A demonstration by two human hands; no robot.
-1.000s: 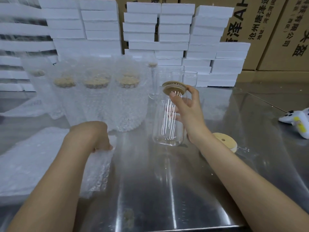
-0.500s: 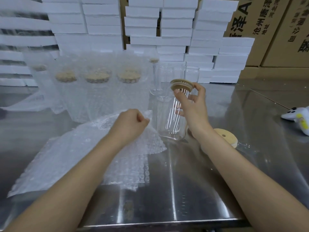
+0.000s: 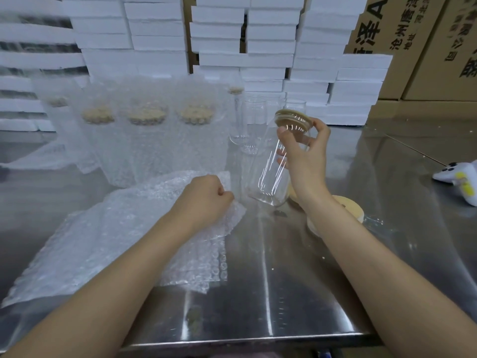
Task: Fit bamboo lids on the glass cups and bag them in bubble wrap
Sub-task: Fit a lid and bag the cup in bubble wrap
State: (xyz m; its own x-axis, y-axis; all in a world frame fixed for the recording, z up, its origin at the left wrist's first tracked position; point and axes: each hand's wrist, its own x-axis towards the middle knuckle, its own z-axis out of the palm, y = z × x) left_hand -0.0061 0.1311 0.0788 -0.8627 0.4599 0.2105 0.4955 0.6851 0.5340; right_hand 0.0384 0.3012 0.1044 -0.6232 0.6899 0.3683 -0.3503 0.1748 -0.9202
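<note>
My right hand [image 3: 307, 156] holds the glass cup [image 3: 268, 174] high on its wall, fingers curled just under the bamboo lid [image 3: 293, 121]. The cup is tilted, its base swung toward my left hand [image 3: 204, 195]. That hand is curled tight, pinching the edge of the bubble wrap bag [image 3: 116, 228] just beside the cup's base. I judge the glass stiff, slick, breakable and light enough for one hand. The grip belongs on the wall, not the lid, which might pull off. The wrap is limp, so pinching its mouth edge suits it.
</note>
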